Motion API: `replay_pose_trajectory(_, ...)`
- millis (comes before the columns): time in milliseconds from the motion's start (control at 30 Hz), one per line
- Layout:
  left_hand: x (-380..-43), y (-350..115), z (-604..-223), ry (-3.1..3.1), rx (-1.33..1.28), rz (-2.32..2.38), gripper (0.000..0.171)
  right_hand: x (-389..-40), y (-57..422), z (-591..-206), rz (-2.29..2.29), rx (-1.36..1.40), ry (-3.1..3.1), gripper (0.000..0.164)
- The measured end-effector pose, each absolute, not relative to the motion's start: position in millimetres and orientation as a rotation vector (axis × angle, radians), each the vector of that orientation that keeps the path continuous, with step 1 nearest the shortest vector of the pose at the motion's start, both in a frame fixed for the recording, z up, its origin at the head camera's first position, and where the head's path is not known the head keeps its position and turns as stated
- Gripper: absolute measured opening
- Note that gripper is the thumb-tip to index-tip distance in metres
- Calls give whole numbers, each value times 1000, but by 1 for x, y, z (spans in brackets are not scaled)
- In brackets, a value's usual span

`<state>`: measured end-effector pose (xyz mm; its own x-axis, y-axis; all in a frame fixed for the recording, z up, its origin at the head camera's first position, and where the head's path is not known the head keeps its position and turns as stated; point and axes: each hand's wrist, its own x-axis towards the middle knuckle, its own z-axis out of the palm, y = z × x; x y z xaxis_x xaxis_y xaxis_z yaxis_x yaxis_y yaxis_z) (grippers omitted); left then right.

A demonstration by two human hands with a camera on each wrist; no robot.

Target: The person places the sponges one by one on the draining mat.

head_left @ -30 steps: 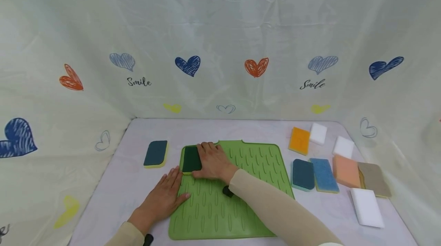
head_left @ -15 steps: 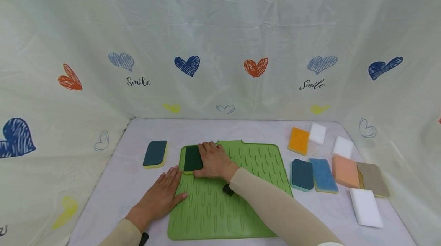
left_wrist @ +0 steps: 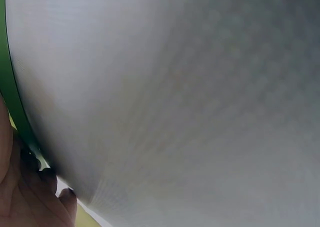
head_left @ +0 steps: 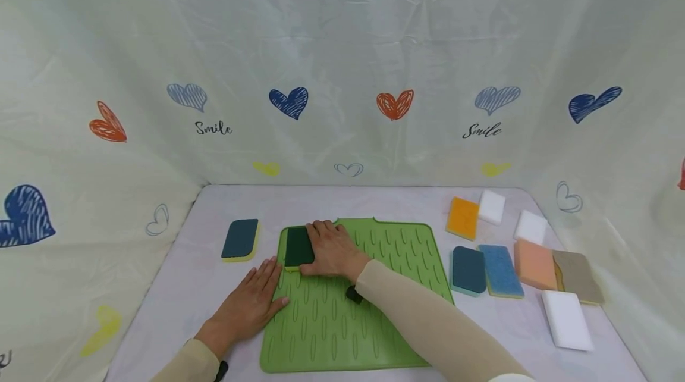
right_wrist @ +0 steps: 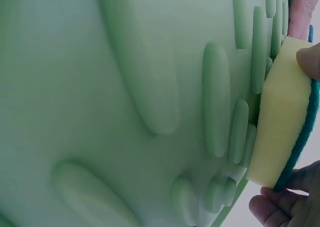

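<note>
A sponge [head_left: 298,247] with a dark green scouring face and a yellow foam base lies on the far left corner of a green ridged mat [head_left: 342,340]. My right hand [head_left: 334,252] grips it from its right side. In the right wrist view, the thumb is at one end of the sponge [right_wrist: 282,117] and fingers are at the other, with the foam side against the mat [right_wrist: 150,152]. My left hand [head_left: 247,307] rests flat at the mat's left edge, fingers extended, its thumb over the mat. In the left wrist view only part of that hand [left_wrist: 37,197] shows.
Another dark-topped yellow sponge [head_left: 241,240] lies left of the mat. On the right are an orange sponge [head_left: 462,218], a teal one [head_left: 468,271], a blue one [head_left: 501,271], a peach block [head_left: 536,265], a grey-brown sponge [head_left: 580,278] and white blocks [head_left: 568,321].
My left hand has slid very slightly left, its thumb drawing back a little over the mat. The right hand keeps its grip on the sponge, which has hardly moved.
</note>
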<state>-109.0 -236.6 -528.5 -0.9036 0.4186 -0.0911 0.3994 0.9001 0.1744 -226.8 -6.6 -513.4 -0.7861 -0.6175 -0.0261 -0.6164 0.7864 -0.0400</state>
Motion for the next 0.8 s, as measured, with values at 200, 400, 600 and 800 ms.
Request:
replay_pose_trajectory(200,-109,-236,-527,2938,632,249,78,-229,-8,-514,-46,-1026,2931,100)
replay_pose_trajectory(400,-110,-235,-526,2925,626,264,78,-228,-8,-513,-44,-1030,2924,100)
replay_pose_trajectory(600,-111,-234,-526,2925,622,264,79,-229,-8,-514,-56,-1014,2929,100)
replay_pose_trajectory(800,-111,-235,-531,2928,615,263,79,-228,-7,-513,-79,-1011,2921,106)
